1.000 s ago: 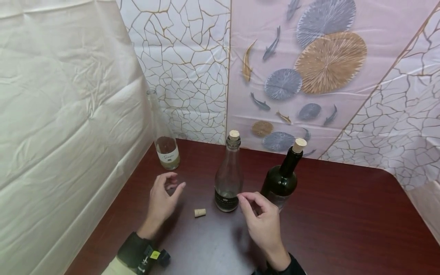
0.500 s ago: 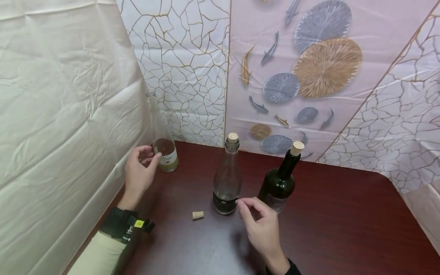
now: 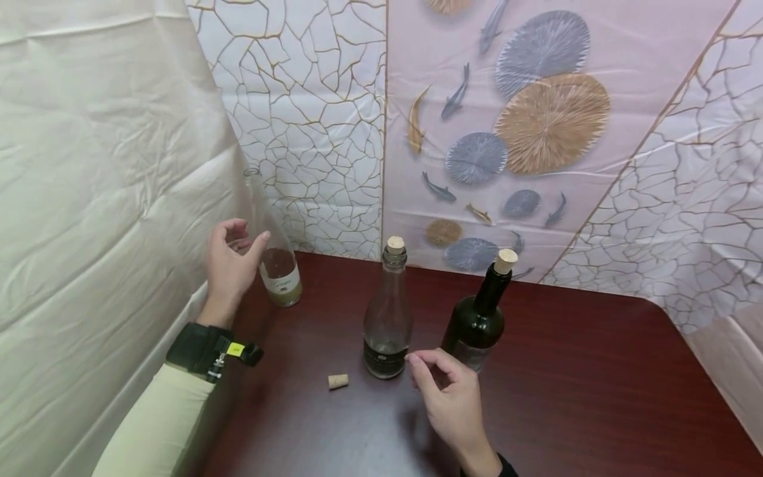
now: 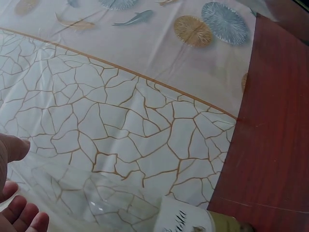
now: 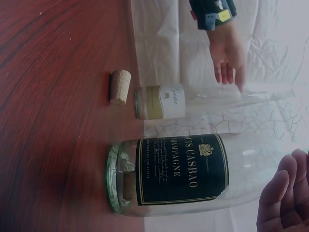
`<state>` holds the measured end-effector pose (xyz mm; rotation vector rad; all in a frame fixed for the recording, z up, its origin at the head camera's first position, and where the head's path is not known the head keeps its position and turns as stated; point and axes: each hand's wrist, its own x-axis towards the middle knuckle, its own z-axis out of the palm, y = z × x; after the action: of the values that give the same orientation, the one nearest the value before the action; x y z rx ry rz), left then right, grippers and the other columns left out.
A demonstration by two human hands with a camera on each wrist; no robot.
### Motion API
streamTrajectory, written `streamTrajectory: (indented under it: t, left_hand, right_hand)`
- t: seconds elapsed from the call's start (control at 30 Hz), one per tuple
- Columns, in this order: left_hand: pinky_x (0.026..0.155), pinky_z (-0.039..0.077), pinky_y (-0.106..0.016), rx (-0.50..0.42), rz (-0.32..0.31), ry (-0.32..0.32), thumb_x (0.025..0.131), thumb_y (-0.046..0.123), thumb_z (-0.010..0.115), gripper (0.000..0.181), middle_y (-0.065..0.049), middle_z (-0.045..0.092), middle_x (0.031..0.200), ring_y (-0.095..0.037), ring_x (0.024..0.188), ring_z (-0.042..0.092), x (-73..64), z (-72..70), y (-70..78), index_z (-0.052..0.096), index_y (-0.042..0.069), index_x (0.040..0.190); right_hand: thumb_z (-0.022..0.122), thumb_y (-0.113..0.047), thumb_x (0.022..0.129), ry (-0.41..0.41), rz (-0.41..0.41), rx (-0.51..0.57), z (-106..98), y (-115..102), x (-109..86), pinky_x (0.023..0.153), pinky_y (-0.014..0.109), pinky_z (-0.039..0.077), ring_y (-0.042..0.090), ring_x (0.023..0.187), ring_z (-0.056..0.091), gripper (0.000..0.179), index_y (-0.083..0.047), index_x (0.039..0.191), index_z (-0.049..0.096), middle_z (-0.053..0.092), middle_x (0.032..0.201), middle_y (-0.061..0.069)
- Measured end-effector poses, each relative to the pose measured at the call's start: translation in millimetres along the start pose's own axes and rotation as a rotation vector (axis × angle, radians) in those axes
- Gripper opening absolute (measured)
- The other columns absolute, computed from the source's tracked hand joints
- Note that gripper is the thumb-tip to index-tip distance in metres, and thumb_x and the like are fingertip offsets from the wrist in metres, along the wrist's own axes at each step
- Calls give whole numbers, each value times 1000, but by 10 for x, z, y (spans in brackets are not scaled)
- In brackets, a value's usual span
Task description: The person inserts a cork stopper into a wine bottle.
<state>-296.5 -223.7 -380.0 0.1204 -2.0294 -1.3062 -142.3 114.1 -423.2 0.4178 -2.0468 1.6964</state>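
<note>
In the head view my left hand (image 3: 232, 262) is beside the upper part of a clear glass bottle (image 3: 281, 265) with a white label, thumb and fingers apart. That bottle has no cork in its mouth. My right hand (image 3: 450, 397) hovers in front of a clear champagne bottle (image 3: 387, 318) with a black label, thumb and forefinger tips close together and nothing visible between them. A cork (image 3: 396, 246) sits in the champagne bottle's mouth. Behind the right hand, a dark green wine bottle (image 3: 477, 324) also bears a cork (image 3: 506, 262). A loose cork (image 3: 338, 381) lies on the table.
The dark red wooden table (image 3: 596, 384) carries all three bottles upright. A cream cloth (image 3: 119, 199) hangs along the left side, close to the left arm. Patterned cloth (image 3: 322, 132) covers the back.
My left hand has moved away from near the loose cork, left and forward, to the uncorked bottle's upper part. The right hand stays nearly in place, and the head view has shifted slightly.
</note>
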Motion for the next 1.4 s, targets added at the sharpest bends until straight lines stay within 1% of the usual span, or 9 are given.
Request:
streamTrajectory:
  t: [0.1, 0.23, 0.37, 0.57, 0.7, 0.83, 1.03, 1.2, 1.4]
  left_hand:
    - [98, 49, -38, 9, -2, -5, 83, 36, 75, 62, -14, 54, 122, -26, 110, 55, 93, 37, 33, 52, 0, 128]
    - [99, 49, -36, -17, -13, -10, 81, 34, 78, 65, -14, 54, 124, -25, 111, 55, 194, 90, 52, 50, 0, 129]
    - [100, 49, -37, -33, -39, -27, 78, 35, 80, 71, -14, 53, 126, -25, 111, 56, 256, 142, 64, 48, 0, 131]
    - [102, 47, -33, 4, -60, -49, 78, 34, 81, 73, -13, 54, 128, -23, 114, 54, 316, 207, 13, 47, 0, 133]
    - [100, 47, -33, 2, -58, -56, 80, 30, 79, 64, -13, 57, 121, -23, 109, 55, 324, 229, -25, 50, 0, 128]
    - [96, 49, -34, 18, -34, -62, 82, 30, 77, 55, -13, 59, 113, -21, 102, 55, 328, 244, -49, 53, 0, 122]
    - [95, 49, -37, 20, -12, -91, 84, 30, 76, 54, -17, 61, 116, -23, 103, 56, 306, 238, -45, 53, 1, 123]
    - [96, 49, -39, 21, -1, -112, 84, 30, 76, 55, -16, 61, 117, -25, 105, 57, 257, 212, -27, 52, 0, 124]
    - [95, 49, -40, 8, -2, -107, 83, 30, 77, 55, -16, 61, 114, -26, 103, 58, 198, 211, -13, 53, -1, 122]
  right_hand:
    - [68, 0, 89, -3, 5, 12, -6, 8, -4, 50, 19, 50, 14, 57, 59, 4, 1, 86, 71, 64, 68, 13]
    - [68, 0, 89, -4, 16, 15, -16, 14, -14, 50, 20, 51, 16, 58, 60, 4, 1, 86, 71, 64, 68, 13]
    - [67, 1, 89, -6, 17, 22, -24, 24, -22, 51, 19, 50, 17, 58, 59, 5, 1, 85, 71, 63, 67, 15]
    - [67, 2, 89, -9, 14, 38, -11, 41, -33, 51, 19, 51, 20, 58, 59, 5, 4, 85, 70, 63, 68, 20]
    - [68, 0, 89, -12, 14, 11, -5, 46, -39, 50, 20, 51, 23, 57, 60, 5, -1, 84, 70, 63, 67, 16]
    - [67, 1, 89, -16, 9, 9, -1, 54, -36, 51, 20, 51, 22, 57, 60, 7, -5, 85, 71, 64, 67, 15]
    - [67, 2, 89, -25, 4, 19, 17, 56, -28, 52, 20, 51, 17, 58, 60, 6, -2, 85, 70, 63, 67, 15]
    - [67, 1, 89, -38, 24, 15, 34, 47, -30, 53, 20, 52, 15, 59, 60, 5, 3, 86, 70, 63, 68, 14]
    - [67, -3, 90, -58, 52, -9, 52, 34, -35, 53, 22, 52, 15, 59, 60, 6, -3, 85, 70, 64, 68, 12]
